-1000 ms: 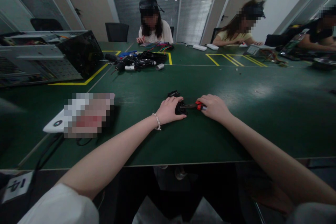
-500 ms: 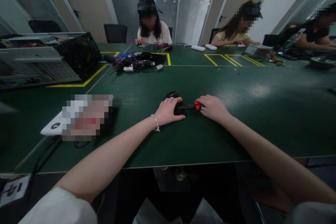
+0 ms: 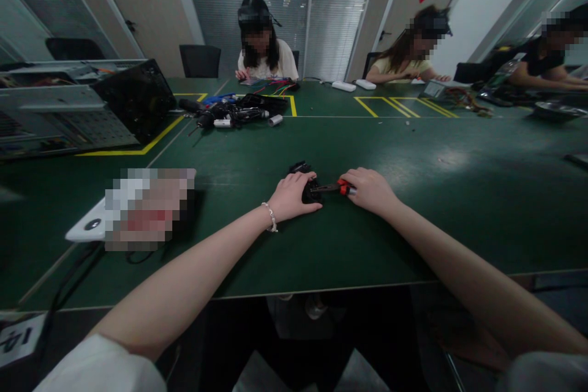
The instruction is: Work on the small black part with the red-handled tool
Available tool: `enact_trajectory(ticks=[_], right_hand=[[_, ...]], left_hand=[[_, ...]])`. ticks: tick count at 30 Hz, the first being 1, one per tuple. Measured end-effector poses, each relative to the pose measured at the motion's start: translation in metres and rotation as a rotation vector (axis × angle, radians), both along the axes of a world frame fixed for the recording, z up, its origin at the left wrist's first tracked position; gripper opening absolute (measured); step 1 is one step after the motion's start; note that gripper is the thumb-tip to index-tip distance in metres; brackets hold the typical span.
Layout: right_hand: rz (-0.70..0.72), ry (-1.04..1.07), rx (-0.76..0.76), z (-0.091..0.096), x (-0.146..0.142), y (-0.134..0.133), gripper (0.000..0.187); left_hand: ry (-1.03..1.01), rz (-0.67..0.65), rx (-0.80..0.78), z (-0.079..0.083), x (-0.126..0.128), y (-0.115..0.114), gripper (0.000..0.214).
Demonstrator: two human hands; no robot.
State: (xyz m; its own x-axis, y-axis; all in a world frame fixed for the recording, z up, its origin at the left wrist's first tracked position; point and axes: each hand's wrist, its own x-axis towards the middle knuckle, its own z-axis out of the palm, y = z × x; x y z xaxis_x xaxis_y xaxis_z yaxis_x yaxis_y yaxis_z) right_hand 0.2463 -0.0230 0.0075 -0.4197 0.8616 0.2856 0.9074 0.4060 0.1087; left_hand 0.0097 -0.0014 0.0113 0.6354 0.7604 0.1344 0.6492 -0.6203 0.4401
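Observation:
My left hand [image 3: 292,196] lies closed over a small black part [image 3: 309,188] on the green table [image 3: 413,220], pressing it down; a bead bracelet sits on that wrist. My right hand [image 3: 370,190] is wrapped round the red handle of a screwdriver [image 3: 337,186], whose dark shaft points left into the black part. Most of the part is hidden under my left fingers.
An open computer case [image 3: 68,107] stands at the far left. A white device [image 3: 89,228] with a blurred patch lies to the left of my arm. A heap of black tools and cables [image 3: 234,111] sits mid-table. Three people work at the far side.
Both hands keep their hold on the part and the screwdriver. Only the view has shifted slightly; nothing on the table has moved.

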Motion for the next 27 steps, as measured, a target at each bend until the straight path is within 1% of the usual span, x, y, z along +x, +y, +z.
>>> enact_trajectory(ticks=[7, 14, 18, 22, 27], right_hand=[[0.018, -0.017, 0.035, 0.0001, 0.0004, -0.0002, 0.027], [0.013, 0.006, 0.01, -0.0032, 0.002, 0.002, 0.026], [0.022, -0.02, 0.033, -0.0023, 0.0026, 0.0016, 0.026], [0.021, -0.045, 0.064, -0.0002, 0.0016, -0.0002, 0.027], [-0.001, -0.036, 0.051, -0.0013, 0.0004, -0.0002, 0.026]], left_hand=[[-0.006, -0.003, 0.01, -0.0021, 0.0002, 0.0009, 0.07], [-0.011, -0.002, 0.016, -0.004, 0.0002, 0.0015, 0.069], [-0.017, -0.008, 0.025, -0.0052, 0.0001, 0.0026, 0.069], [-0.016, -0.007, 0.019, -0.0047, 0.0001, 0.0026, 0.07], [-0.009, -0.004, 0.008, -0.0028, 0.0002, 0.0016, 0.07]])
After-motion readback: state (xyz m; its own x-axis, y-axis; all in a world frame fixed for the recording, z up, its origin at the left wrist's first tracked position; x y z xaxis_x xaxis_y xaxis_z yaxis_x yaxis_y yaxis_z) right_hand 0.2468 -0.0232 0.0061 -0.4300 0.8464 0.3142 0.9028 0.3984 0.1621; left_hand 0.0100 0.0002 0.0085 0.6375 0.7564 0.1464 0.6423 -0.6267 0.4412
